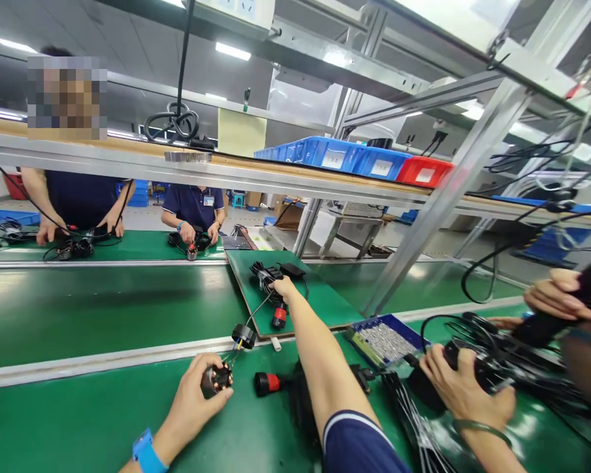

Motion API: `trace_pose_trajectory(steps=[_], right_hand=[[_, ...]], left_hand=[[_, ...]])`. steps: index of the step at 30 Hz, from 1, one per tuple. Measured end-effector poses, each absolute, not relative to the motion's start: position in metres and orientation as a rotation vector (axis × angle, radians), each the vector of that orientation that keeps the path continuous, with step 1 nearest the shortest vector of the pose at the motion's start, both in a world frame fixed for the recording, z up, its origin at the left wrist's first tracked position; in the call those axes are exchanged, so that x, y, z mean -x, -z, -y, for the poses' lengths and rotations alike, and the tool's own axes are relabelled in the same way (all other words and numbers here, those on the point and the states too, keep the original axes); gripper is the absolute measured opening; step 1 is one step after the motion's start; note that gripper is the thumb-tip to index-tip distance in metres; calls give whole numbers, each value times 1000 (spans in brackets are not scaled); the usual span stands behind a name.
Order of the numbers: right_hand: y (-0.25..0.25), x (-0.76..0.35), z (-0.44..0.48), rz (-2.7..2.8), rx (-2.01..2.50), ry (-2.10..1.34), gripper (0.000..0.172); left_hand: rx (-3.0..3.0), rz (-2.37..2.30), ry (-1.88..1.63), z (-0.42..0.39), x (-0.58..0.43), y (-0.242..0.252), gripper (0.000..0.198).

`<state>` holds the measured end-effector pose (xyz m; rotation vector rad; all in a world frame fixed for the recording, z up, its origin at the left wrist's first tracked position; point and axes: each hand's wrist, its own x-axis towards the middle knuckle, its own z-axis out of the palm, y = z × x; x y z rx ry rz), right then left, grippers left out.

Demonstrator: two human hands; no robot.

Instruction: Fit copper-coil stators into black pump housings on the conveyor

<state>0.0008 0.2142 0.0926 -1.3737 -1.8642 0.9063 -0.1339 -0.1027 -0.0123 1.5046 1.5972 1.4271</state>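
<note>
My left hand, with a blue band at the wrist, pinches a round black plug core with copper-coloured contacts. Thin coloured wires run from the core to a black round cap, and a grey cable leads on from it towards my right hand. Stretched out ahead, my right hand closes on a bundled black cable on a green board; its fingertips are partly hidden. Just below it on the board lies a red-and-black plug. Another red-and-black plug lies under my right forearm.
A blue tray of small metal parts stands right of the board. Further right, a co-worker's hands handle black devices among cables. Two people work across the line. An aluminium post and shelf with blue bins stand ahead.
</note>
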Motion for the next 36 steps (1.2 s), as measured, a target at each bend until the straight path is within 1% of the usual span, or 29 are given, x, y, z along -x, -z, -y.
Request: trace_pose_trajectory(steps=[1,2,3,5,7,11,13,15,18,19,21,24,27,28,30,32,33,35,36], right_hand=[[-100,-2,-207,1777,1393,-1020,29],[-108,-4,-199,1677,1409,-1133,28],[-117,-5,-189,1582,1407,-1224,32],[-138,-10,-162,1425,1345,-1347,46],[-163,-16,-125,1315,1224,-1425,54],[-209,-30,-36,1177,975,-1516,55],[-221,-38,5,1135,904,-1537,64],[-220,-46,39,1118,848,-1562,80],[-193,-60,77,1138,879,-1618,103],[-178,-65,86,1167,927,-1630,108],[-142,-77,101,1297,1019,-1605,112],[-88,-95,119,1699,1073,-1388,104],[-53,-109,132,1986,1119,-1227,94],[-47,-112,136,2067,1141,-1191,93],[-41,-118,141,2291,1198,-1054,89],[-41,-121,146,2530,1250,-748,86],[-43,-122,149,2589,1240,-560,84],[-46,-119,160,2575,1088,-225,74],[-48,-116,167,2532,952,-143,67]], left_hand=[[-1487,-1606,-1465,107,137,10,30],[-1472,-1614,-1501,114,140,7,31],[-1463,-1611,-1534,121,144,4,32],[-1463,-1580,-1593,142,156,-5,32],[-1469,-1545,-1655,167,170,-15,32],[-1499,-1579,-1734,228,198,-42,33],[-1507,-1630,-1740,259,209,-53,34],[-1525,-1680,-1709,287,219,-56,35],[-1542,-1738,-1585,327,229,-46,36],[-1531,-1753,-1551,339,231,-40,36],[-1435,-1793,-1498,360,230,-26,36],[-1286,-1822,-1360,383,226,-3,39],[-1398,-1769,-1159,394,231,17,50],[-1471,-1749,-1086,397,235,23,52],[-1603,-1721,-979,401,244,34,46],[-1665,-1723,-923,406,253,41,38],[-1665,-1740,-906,409,257,43,36],[-1610,-1790,-858,415,261,44,43],[-1573,-1818,-833,417,262,42,51]])
